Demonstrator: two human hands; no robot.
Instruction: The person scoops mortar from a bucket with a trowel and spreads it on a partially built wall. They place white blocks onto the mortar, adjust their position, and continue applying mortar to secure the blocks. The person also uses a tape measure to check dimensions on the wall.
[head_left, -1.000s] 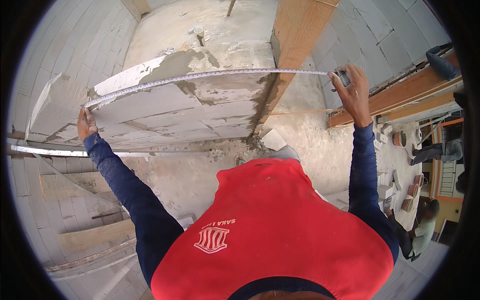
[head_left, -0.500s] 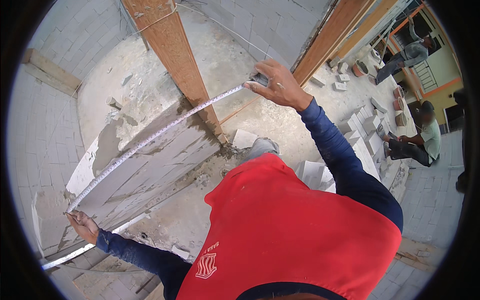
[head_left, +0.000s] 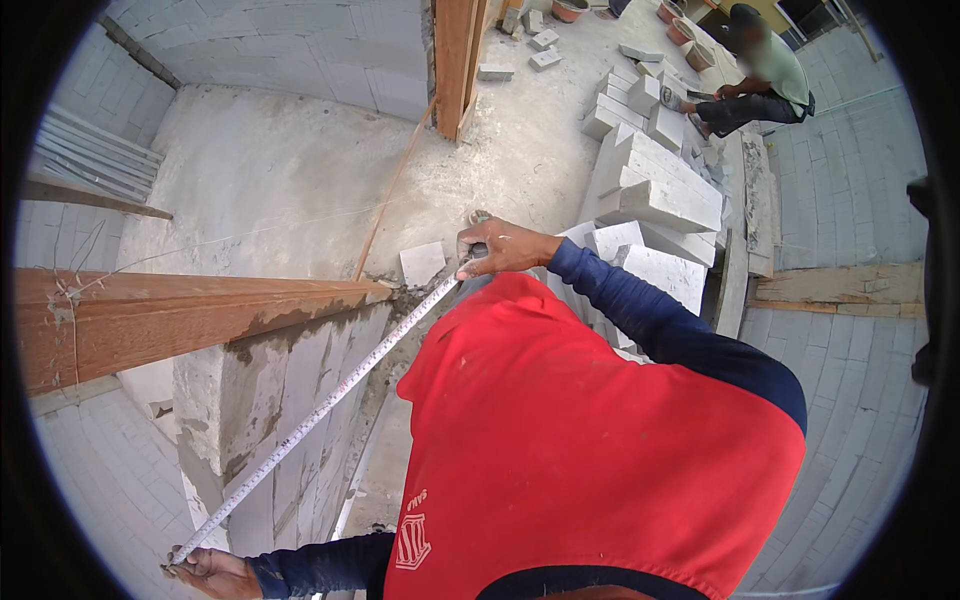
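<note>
A white tape measure blade [head_left: 325,406] runs straight and slanting between my two hands. Its lower end is pinched in the fingers of my left hand [head_left: 215,573], low at the left. My right hand [head_left: 515,247], just beyond my red shirt, is closed round the tape measure's case, mostly hidden by the fingers. Beneath the blade stands a low wall of pale blocks [head_left: 290,420] with smeared wet mortar. A wooden frame post [head_left: 190,312] rises against this wall's far side; whether the blade touches the wall, I cannot tell.
Stacked pale blocks [head_left: 660,190] stand right of my right arm, and a single block [head_left: 423,264] lies beyond my right hand. A person [head_left: 765,80] sits past the stack. Another wooden post [head_left: 458,60] and several buckets [head_left: 700,55] are farther off.
My view has swung round to the right. The blade, bowed before, now runs straight and steeper. My right hand is nearer my body, and my left hand sits lower in the view.
</note>
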